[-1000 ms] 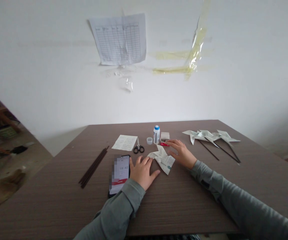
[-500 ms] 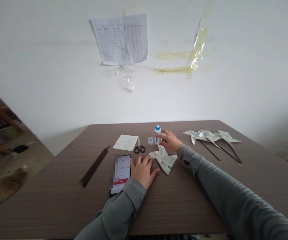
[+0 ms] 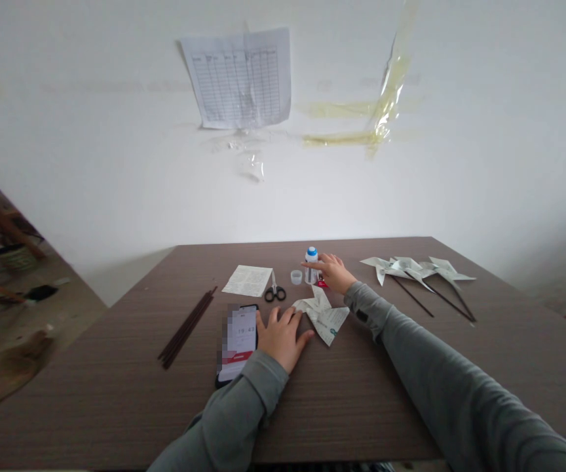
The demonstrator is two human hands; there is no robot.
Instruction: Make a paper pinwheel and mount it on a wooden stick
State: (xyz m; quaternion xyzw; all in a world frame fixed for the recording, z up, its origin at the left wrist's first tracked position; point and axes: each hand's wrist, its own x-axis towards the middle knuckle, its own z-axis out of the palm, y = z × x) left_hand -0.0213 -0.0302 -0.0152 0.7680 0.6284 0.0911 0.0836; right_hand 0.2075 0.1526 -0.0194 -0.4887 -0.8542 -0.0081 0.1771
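My left hand (image 3: 283, 337) lies flat with its fingers spread, between the phone (image 3: 238, 344) and a folded paper pinwheel (image 3: 328, 320). Its fingertips reach the pinwheel's left edge. My right hand (image 3: 336, 274) is closed round a clear glue bottle (image 3: 311, 274) with a blue top, which stands upright behind the pinwheel. The thumb crosses the front of the bottle; the other fingers are partly hidden. Beneath this hand shows a small red patch (image 3: 322, 282) that I cannot make out. A translucent cap (image 3: 296, 277) sits just left of the bottle.
Black-handled scissors (image 3: 275, 292) lie beside a square printed paper (image 3: 247, 280). Several dark sticks (image 3: 187, 328) rest at the left. On the right lie several paper pinwheels (image 3: 418, 269) on dark sticks (image 3: 450, 299). The brown table (image 3: 361, 406) meets a white wall.
My right hand has shifted slightly at the bottle, and a red patch now shows under it. The bottle's visible side looks different. My left hand has stayed in place.
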